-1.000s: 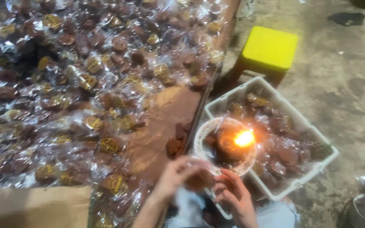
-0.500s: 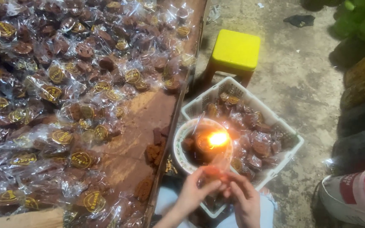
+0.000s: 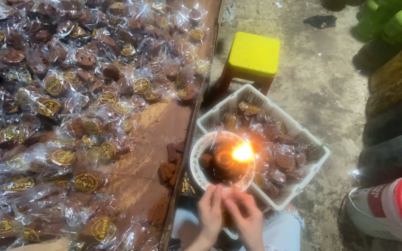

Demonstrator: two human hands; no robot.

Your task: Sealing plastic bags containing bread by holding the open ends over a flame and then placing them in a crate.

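white basket (image 3: pixel 312 142) and flame (image 3: pixel 243 152) beyond both hands (image 3: pixel 231 214), pinched together; contents unclear.

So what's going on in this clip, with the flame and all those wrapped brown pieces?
A person's left hand and right hand meet just below a bowl with a small flame, pinching something too hidden to identify. The bowl rests on a white basket of wrapped brown pieces. More wrapped pieces cover the table. A yellow stool stands beyond.
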